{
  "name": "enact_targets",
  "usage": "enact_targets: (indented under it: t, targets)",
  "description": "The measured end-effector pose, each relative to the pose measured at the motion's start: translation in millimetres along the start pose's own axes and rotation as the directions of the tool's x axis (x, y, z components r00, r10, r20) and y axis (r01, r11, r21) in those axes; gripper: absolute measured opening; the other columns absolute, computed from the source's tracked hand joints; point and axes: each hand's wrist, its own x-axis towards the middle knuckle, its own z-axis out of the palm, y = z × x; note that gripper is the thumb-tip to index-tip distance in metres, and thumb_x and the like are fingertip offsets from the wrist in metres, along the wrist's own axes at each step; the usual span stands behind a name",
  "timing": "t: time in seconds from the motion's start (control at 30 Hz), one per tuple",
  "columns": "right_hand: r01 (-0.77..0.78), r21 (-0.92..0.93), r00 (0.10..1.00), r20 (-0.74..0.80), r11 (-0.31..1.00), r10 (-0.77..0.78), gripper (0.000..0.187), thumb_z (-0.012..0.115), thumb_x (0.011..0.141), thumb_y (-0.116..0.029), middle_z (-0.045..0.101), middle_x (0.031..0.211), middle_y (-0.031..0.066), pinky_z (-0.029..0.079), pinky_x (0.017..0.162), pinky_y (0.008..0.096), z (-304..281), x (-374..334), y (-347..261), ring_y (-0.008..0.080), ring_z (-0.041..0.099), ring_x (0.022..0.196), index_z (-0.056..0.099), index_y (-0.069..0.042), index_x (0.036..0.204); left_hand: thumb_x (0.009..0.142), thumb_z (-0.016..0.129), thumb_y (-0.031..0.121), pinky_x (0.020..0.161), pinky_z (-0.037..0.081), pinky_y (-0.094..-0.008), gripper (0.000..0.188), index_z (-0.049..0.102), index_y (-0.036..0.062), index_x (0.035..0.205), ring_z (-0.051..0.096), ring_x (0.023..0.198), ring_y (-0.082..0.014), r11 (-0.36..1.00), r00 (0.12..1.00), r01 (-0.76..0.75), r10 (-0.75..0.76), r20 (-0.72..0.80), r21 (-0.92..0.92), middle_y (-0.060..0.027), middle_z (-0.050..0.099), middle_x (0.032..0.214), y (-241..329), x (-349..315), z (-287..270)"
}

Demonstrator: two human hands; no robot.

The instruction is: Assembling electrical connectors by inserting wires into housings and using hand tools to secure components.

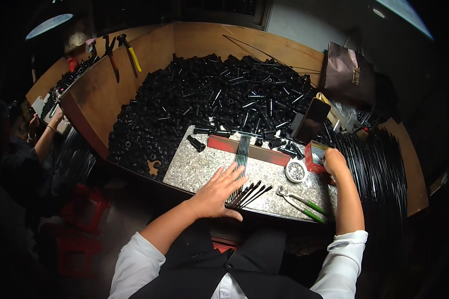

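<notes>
My left hand (218,193) lies flat with fingers spread over a row of thin dark metal rods (243,148) on a speckled stone slab (184,172). Several black rod ends (254,194) fan out beside its fingers. The rods cross a long red and grey bar (272,154). At the slab's right, my right hand (335,162) reaches to a small red box (314,158); its fingertips are hidden in or behind the box. Next to the box stands a round white dish (289,175) of small shiny pieces. Pincers with green handles (304,205) lie in front of it.
A big heap of black tubular parts (184,99) fills the bench behind the slab. A phone (317,115) and a dark paper bag (341,74) stand back right, above long black rods (379,169). Yellow-handled pliers (132,56) hang on the wooden partition. Another person's arm (47,137) is at far left.
</notes>
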Motion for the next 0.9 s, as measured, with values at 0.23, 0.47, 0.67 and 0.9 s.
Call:
enact_targets:
  t: [0.23,0.47,0.67,0.9]
  targets:
    - [0.067,0.016,0.982,-0.180,0.998,-0.063,0.012,0.053,0.078,0.003,0.064,0.092,0.0246,0.050,0.079,0.0463,-18.2,-18.8,8.8,0.0395,0.063,0.090,0.059,0.004,0.089,0.063,0.081,0.046,0.103,0.040,-0.0349,0.089,0.050,-0.0026,0.130,0.053,0.121,-0.0245,0.628,0.995,-0.096,0.031,-0.098,-0.772,-0.0154,0.057,0.128,42.7,23.2,-77.4]
    - [0.451,0.579,0.870,-0.456,0.679,-0.189,0.003,0.053,0.089,0.004,0.056,0.073,0.0132,0.051,0.059,0.0293,-120.0,-92.3,-98.6,0.0189,0.063,0.064,0.051,0.003,0.092,0.077,0.073,0.003,0.083,0.054,-0.0299,0.025,0.068,-0.0021,0.102,0.069,0.093,-0.0223,0.583,0.959,-0.264,0.071,-0.275,-0.769,-0.0145,0.071,0.095,69.0,27.7,-99.5]
    - [0.747,0.408,0.657,-0.572,0.524,-0.491,0.034,0.053,0.077,0.017,0.059,0.083,0.0129,0.051,0.060,0.0284,-158.2,-152.2,-139.4,0.0211,0.063,0.066,0.056,0.002,0.108,0.080,0.070,-0.001,0.077,0.056,-0.0304,0.019,0.068,-0.0035,0.098,0.070,0.086,-0.0211,0.668,0.930,-0.321,0.087,-0.358,-0.671,-0.0143,0.071,0.090,70.1,28.3,-92.5]
    - [0.817,0.309,0.567,-0.587,0.488,-0.578,0.042,0.065,0.072,0.004,0.055,0.074,0.0071,0.047,0.046,0.0315,-162.1,-169.1,-148.7,0.0206,0.059,0.055,0.063,-0.006,0.112,0.081,0.069,-0.001,0.073,0.057,-0.0301,0.019,0.067,-0.0036,0.099,0.071,0.083,-0.0216,0.750,0.899,-0.351,0.103,-0.425,-0.561,-0.0153,0.071,0.090,70.2,26.6,-90.5]
